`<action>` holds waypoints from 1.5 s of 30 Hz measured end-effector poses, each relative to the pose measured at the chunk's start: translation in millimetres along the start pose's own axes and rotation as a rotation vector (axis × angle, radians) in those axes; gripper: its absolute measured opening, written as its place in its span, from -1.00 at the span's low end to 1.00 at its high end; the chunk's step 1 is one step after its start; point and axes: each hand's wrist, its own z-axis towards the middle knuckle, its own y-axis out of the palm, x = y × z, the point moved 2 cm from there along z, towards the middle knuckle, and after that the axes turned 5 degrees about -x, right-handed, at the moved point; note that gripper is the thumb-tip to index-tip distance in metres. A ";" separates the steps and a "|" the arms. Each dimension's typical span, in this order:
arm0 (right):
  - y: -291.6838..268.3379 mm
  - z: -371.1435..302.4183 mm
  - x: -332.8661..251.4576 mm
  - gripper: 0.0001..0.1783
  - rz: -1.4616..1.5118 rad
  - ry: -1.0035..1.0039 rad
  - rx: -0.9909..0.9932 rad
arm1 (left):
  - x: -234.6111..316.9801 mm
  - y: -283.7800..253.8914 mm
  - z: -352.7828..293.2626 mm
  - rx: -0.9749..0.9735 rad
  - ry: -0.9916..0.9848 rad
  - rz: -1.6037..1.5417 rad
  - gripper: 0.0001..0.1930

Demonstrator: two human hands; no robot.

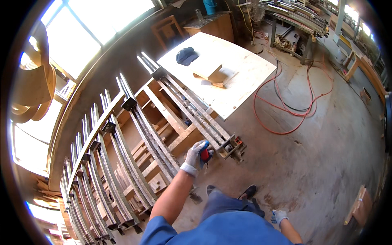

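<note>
I read the left hand (195,157) as having its fingers clenched around a red-and-blue item (205,154); kind unclear, the glove hides part of it. Item sits mid-view, at 9 o'clock of the nearest clamp end (230,148) and near it. Right hand (279,217) is low, at 4 o'clock from the left one, fingers released, nothing visible in them. Main risk as I judge it: a knock. A swing toward 3 o'clock could bang knuckles on that metal or jar the item loose; cause would be misjudged depth, and my one view doesn't give me the gap. Second: a drop. If the glove slips, the item could hit the floor (269,163) or fall in among the long clamp bars (149,141) at 9 o'clock, awkward to fish out. Third: a trip. Red hose (281,132) loops at 2 o'clock, so a step that way with eyes on the hands could snag a shoe (249,191). Lesser one: bumping the desk (249,73) between 12 and 1 could shift the wood-handled tool (219,85) and the wooden block (208,72), both apparently loose.
</note>
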 end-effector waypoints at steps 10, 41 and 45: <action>-50.3 45.8 -44.3 -0.75 0.184 -0.182 0.084 | 24.5 26.3 132.8 0.367 0.071 0.706 -0.54; -103.5 6.5 -43.4 -0.54 0.303 0.094 0.040 | -91.3 146.7 303.3 0.058 0.697 2.090 -0.25; -178.2 32.1 -70.1 -0.58 0.224 -0.021 0.082 | -229.4 168.5 299.5 -0.428 0.692 2.021 -0.34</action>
